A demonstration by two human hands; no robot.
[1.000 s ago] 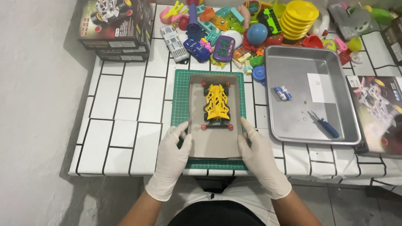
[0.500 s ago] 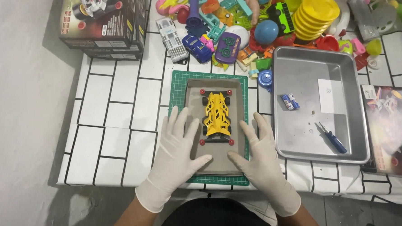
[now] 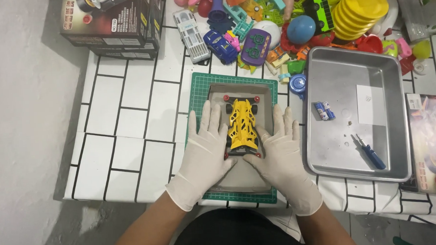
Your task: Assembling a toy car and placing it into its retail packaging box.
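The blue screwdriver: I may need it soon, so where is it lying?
In the head view, the blue screwdriver lies in the near right corner of the metal tray, to the right of the right hand.

A white-tiled bench (image 3: 129, 121) with dark grout lines carries everything. Near its front edge lies a green cutting mat (image 3: 197, 89). Just right of the mat sits a steel tray (image 3: 399, 129). Along the far edge, a heap of colourful plastic toys (image 3: 273, 32) spreads out, with a stack of yellow discs (image 3: 360, 6) among them. A dark cardboard box (image 3: 115, 24) rests at the far left corner.
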